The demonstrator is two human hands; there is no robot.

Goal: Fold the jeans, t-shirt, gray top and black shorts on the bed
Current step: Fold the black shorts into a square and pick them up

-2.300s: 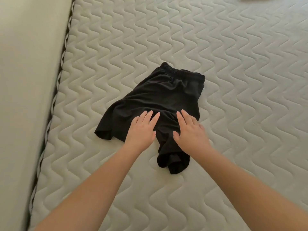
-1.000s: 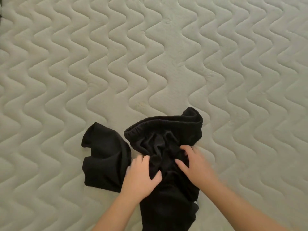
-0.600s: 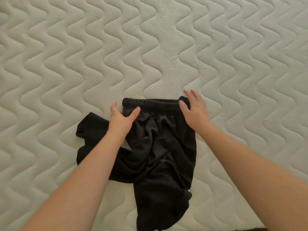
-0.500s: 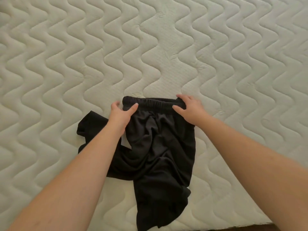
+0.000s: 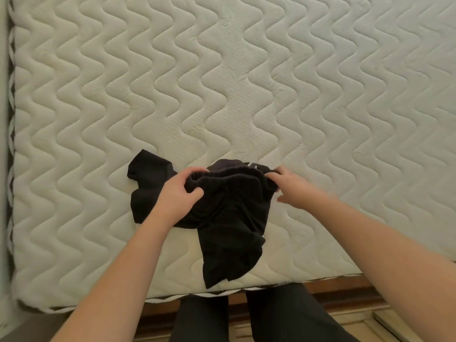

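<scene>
Mattress surface (image 5: 246,82): a pale quilted top with a wavy stitch pattern fills most of the head view and forms the bed on which the work takes place. Its near edge runs along the bottom of the view, and its left edge shows a braided trim.

Black shorts (image 5: 222,213): these lie crumpled near the bed's near edge, roughly centred. One leg spreads flat to the left of the hands; the other trails toward the near edge and stops just short of it. The waistband is raised off the mattress, bunched between the two hands.

Left hand (image 5: 179,193): the fingers are curled over the left end of the waistband with the thumb underneath, so this hand grips the black shorts.

Right hand (image 5: 291,187): the fingertips are curled onto the right end of the waistband and pinch it. The thumb points outward below the fabric, apart from it.

Person's legs (image 5: 246,317): dark trousers appear below the near edge of the bed, cut off by the bottom of the view. A wooden floor strip (image 5: 345,294) shows beside them.

Limits of visibility: a small pale mark at the far side of the waistband, possibly a label, is too small to identify. The inside of the waistband opening is dark and without readable detail. Both forearms run out of view at the lower corners.
</scene>
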